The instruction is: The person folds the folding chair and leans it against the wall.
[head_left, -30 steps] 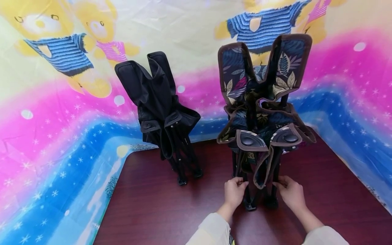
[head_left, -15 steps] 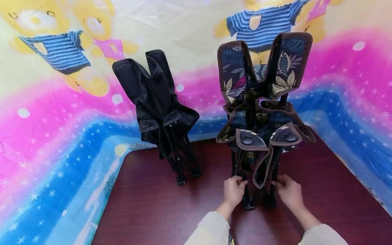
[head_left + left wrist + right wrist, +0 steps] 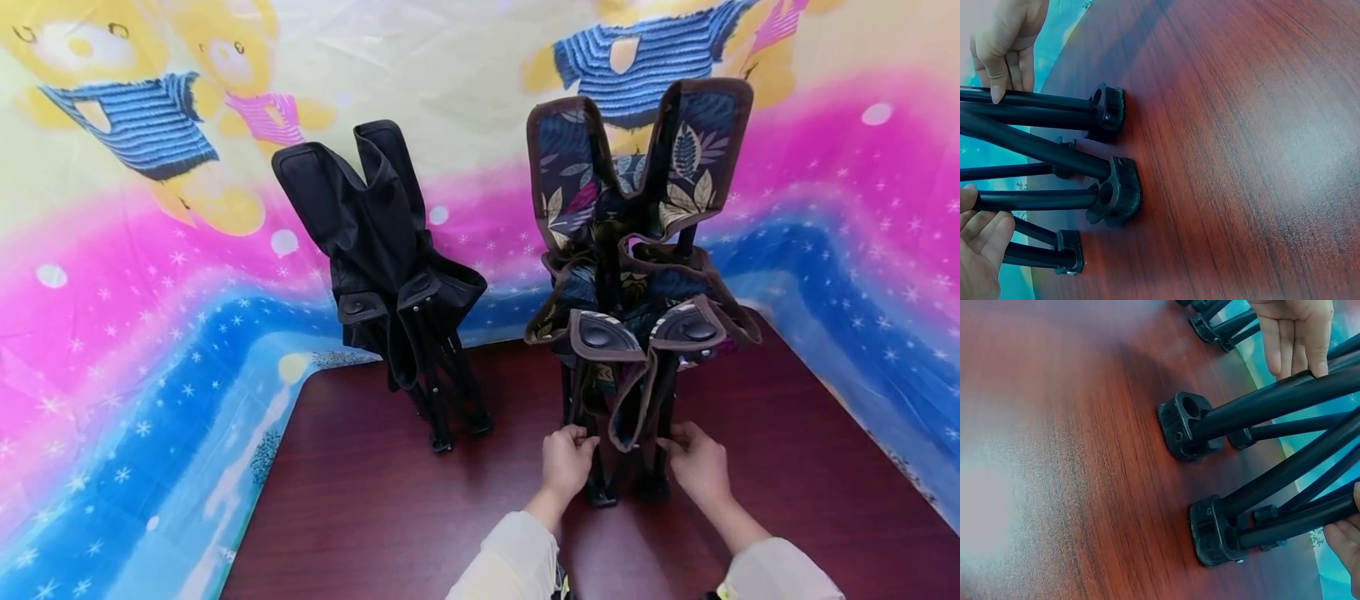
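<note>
A leaf-patterned folding camp chair with brown edging stands partly folded on the table. My left hand pinches one of its black leg tubes low down on the left, thumb and fingers around it. On the other side my right hand pinches another leg tube at about the same height. Black plastic feet at the tube ends rest on the tabletop in the left wrist view. Fabric hangs in a fold between both hands. To the left stands a smaller, all-black folding chair, also folded and untouched.
The reddish-brown wooden table has edges at left and right. Behind it hangs a printed cloth backdrop with bears and pink and blue bands, close behind both chairs.
Both hands and the patterned chair have shifted slightly left and away in the head view. The grip on the leg tubes looks the same. The head view has also moved a little.
</note>
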`<action>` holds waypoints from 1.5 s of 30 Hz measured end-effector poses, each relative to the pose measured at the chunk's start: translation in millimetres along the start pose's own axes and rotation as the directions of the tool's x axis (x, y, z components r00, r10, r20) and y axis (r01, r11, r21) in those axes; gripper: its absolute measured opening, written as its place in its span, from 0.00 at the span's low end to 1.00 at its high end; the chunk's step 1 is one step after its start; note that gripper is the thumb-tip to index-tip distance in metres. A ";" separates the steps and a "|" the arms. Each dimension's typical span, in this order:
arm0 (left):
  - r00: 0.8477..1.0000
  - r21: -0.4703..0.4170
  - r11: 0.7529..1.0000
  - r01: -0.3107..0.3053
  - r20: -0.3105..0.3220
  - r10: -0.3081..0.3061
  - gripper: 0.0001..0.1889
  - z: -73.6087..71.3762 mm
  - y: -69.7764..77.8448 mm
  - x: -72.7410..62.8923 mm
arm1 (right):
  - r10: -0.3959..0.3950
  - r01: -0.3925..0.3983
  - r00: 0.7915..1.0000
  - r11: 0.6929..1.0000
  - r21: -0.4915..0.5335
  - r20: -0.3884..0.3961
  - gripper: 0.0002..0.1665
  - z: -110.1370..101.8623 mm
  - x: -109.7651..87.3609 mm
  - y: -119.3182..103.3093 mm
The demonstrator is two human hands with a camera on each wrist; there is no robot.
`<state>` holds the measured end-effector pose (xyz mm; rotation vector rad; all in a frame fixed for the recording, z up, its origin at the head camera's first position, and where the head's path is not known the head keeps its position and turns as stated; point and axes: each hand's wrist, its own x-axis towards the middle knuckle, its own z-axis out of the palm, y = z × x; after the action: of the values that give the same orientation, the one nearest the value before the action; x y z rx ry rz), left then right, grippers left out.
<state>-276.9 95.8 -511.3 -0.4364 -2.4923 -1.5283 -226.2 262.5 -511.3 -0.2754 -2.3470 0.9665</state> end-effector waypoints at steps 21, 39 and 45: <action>1.000 0.029 1.000 0.009 -0.028 -0.008 0.04 -6.9 -5.1 17.9 | 0.048 -0.048 0.999 0.999 0.004 -0.010 0.04 19.7 15.1 -5.5; 0.999 0.088 0.996 0.000 -0.046 0.004 0.04 -8.2 -7.6 32.0 | 0.123 -0.123 0.992 0.992 0.017 -0.002 0.03 30.8 24.7 -11.4; 0.999 0.101 0.995 0.007 -0.053 -0.001 0.04 -9.5 -8.7 36.5 | 0.106 -0.106 0.994 0.994 0.006 0.003 0.03 34.1 28.7 -13.0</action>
<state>-314.1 89.2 -503.1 -0.3702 -2.5180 -1.3881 -269.0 244.7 -509.1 -0.4002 -2.3514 1.0236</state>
